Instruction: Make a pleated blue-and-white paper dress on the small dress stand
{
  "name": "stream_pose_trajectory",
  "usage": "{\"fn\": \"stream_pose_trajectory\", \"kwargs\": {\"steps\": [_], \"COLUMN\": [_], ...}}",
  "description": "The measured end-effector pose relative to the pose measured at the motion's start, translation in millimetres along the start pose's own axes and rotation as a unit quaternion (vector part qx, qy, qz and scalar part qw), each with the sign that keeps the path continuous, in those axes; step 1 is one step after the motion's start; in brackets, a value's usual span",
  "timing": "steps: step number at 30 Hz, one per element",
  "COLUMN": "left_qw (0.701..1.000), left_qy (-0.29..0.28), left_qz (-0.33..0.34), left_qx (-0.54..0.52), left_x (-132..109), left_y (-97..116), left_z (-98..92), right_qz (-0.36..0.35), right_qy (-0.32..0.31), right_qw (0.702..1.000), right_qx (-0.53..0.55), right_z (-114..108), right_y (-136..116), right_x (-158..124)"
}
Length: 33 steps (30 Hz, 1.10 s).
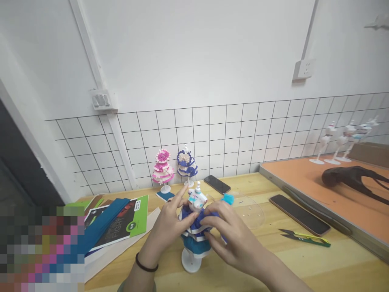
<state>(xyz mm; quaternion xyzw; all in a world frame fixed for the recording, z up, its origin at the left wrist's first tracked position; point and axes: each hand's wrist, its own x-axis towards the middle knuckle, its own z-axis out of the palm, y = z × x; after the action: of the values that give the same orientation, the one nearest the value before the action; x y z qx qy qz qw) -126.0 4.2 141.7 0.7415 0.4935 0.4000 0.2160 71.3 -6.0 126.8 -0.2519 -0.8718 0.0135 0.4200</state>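
A small doll figure in a blue and white paper dress stands on a white round base at the near middle of the wooden table. My left hand pinches the dress at the figure's left shoulder, fingers closed on the paper. My right hand wraps round the dress from the right, fingers pressed onto the blue folds. A black band circles my left wrist.
Behind stand a pink paper-dress figure and a blue one. Booklets and blue paper lie left. A clear plastic dish, two phones, thread snips and an orange board with white figures lie right.
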Motion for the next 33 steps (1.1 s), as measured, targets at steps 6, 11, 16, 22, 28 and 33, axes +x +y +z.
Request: {"fn": "stream_pose_trajectory", "kwargs": {"steps": [6,11,16,22,28,33], "left_qw": [1.0,0.998,0.996,0.997,0.998,0.996], "left_qy": [0.001,-0.002,-0.024,-0.029,-0.04,-0.068], "left_qz": [0.019,0.05,0.07,0.067,0.046,0.05], "left_qx": [0.022,0.032,0.039,0.03,0.014,0.006], "left_x": [1,1,2,3,2,1], "left_y": [5,5,5,1,-2,2], "left_z": [0.6,-1.6,-3.1,-3.1,-5.3,-4.1], "right_qz": [-0.088,-0.12,-0.117,-0.119,0.063,0.263], "right_qy": [0.038,0.028,0.012,0.01,0.086,0.006], "right_qw": [0.986,0.981,0.98,0.985,0.992,0.944], "right_qx": [-0.139,-0.148,-0.16,-0.125,0.061,0.198], "right_z": [16,19,25,22,11,10], "right_y": [-1,0,4,3,10,18], "right_x": [-4,-7,-9,-8,-2,1]}}
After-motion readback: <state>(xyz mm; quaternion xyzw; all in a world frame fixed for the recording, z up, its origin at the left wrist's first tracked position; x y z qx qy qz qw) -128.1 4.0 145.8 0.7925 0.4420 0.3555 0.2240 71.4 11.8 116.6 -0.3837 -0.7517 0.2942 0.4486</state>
